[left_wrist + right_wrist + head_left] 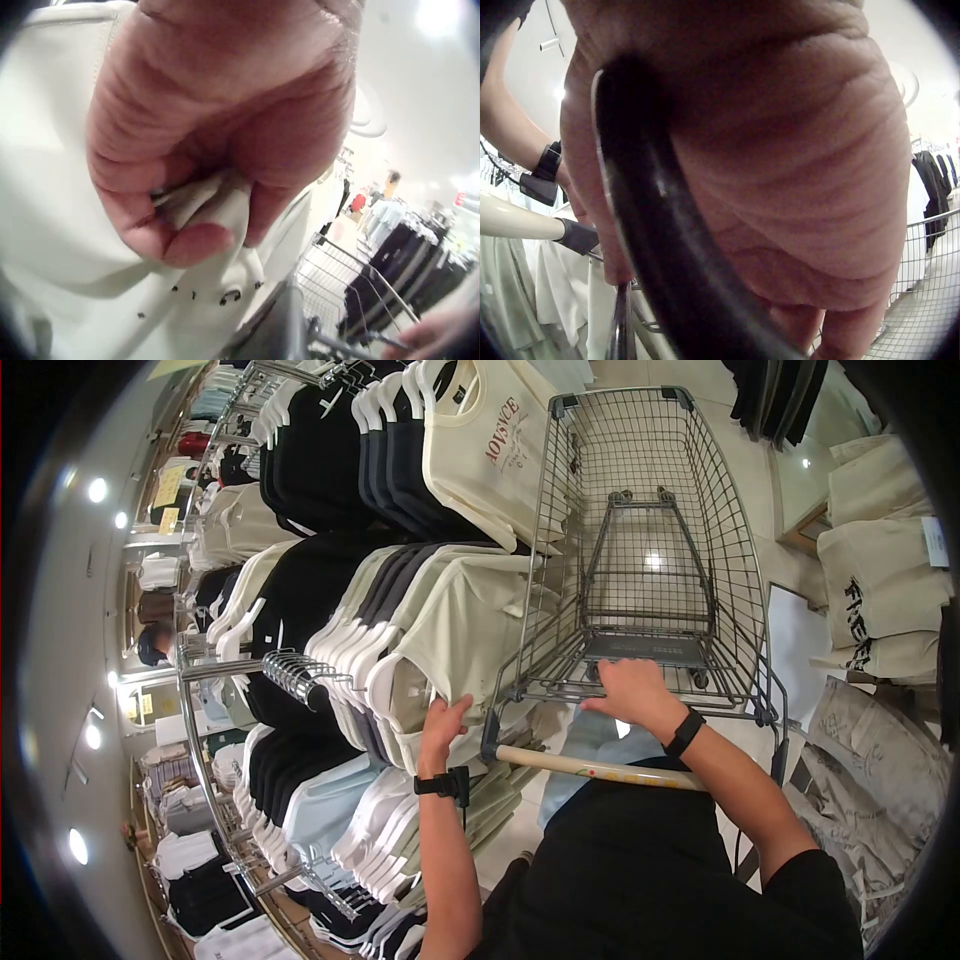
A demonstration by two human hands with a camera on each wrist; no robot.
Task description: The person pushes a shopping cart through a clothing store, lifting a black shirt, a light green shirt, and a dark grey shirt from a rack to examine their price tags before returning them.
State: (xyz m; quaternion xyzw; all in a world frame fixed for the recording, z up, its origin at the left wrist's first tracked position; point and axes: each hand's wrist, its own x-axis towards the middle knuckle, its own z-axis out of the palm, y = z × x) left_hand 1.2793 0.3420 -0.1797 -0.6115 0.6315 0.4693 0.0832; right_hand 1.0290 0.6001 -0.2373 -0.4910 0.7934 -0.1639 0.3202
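My left hand (443,730) pinches a fold of a pale, off-white T-shirt (462,625) at the front of a hanging row. Up close in the left wrist view, the bunched cloth (217,202) sits between thumb and fingers, with small dark print below it. Over the back of the shopping cart (740,550), my right hand (635,695) rests with loose fingers. A dark curved bar (660,195) crosses in front of its palm in the right wrist view. The cart's cream handle (590,763) runs below both hands.
Black shirts (310,455) and a printed cream shirt (490,435) hang on the chrome rack (195,740) at the left. Spare hangers (295,675) cluster on a rack arm. Folded beige clothes (880,580) lie along the right, and dark garments hang at top right.
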